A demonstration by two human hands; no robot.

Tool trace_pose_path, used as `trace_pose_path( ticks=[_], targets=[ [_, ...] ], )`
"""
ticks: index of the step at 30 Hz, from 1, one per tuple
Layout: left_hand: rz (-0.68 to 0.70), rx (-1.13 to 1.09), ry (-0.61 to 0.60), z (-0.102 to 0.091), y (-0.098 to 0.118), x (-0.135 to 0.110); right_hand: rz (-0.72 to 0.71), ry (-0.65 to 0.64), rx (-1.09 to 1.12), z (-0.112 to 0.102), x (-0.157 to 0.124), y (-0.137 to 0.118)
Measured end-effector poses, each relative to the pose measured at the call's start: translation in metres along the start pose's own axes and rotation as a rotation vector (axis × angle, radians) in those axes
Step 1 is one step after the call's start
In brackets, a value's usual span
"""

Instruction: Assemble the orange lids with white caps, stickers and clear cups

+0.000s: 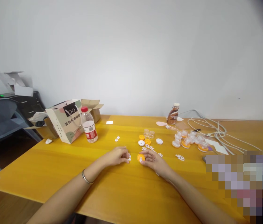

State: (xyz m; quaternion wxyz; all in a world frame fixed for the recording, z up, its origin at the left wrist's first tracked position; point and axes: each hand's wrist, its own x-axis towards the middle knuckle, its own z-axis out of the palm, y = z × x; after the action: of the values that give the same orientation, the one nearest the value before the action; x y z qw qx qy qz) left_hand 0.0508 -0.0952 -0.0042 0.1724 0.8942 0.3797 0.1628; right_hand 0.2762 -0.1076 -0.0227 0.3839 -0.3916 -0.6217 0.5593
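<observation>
My right hand (154, 160) grips a round orange disc (139, 159) by its right edge; a small white piece shows against the disc's face. To its left, my left hand (117, 156) is closed low over the table, with a few small white round pieces (129, 156) at its fingertips. Just beyond the right hand lie white discs (159, 141), orange discs (142, 137), clear plastic cups (152, 134) and flat white cut-out parts (160, 155). Two more small white pieces (118, 137) rest beyond the left hand.
Several clear-and-orange assemblies (185, 143) stand at the right, near tangled white cables (217, 132). A brown drink bottle (173, 114) stands by the wall. At the left are a red-capped water bottle (90, 127), a paper bag (68, 124) and a cardboard box (94, 109).
</observation>
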Motion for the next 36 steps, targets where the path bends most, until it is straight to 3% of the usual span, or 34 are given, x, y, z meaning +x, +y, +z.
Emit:
trace_pose_path(
  ticks=[8, 16, 21, 26, 31, 36],
  targets=[
    [0.058, 0.232, 0.034, -0.001, 0.005, -0.001, -0.034, -0.007, -0.051, -0.001, -0.001, 0.001],
    [-0.061, -0.313, 0.201, 0.011, 0.017, 0.005, -0.048, 0.008, -0.06, 0.005, -0.002, -0.004],
    [-0.066, -0.306, 0.309, 0.014, 0.032, 0.006, -0.048, 0.03, -0.05, 0.013, -0.003, -0.004],
    [-0.072, -0.252, 0.307, 0.013, 0.036, 0.008, -0.03, 0.045, -0.048, 0.016, -0.004, -0.004],
    [-0.099, -0.393, 0.352, 0.022, 0.034, 0.013, -0.022, 0.017, -0.015, 0.017, -0.004, -0.004],
    [-0.191, -0.486, 0.305, 0.03, 0.031, 0.017, -0.018, 0.012, -0.023, 0.018, -0.004, -0.001]
  ],
)
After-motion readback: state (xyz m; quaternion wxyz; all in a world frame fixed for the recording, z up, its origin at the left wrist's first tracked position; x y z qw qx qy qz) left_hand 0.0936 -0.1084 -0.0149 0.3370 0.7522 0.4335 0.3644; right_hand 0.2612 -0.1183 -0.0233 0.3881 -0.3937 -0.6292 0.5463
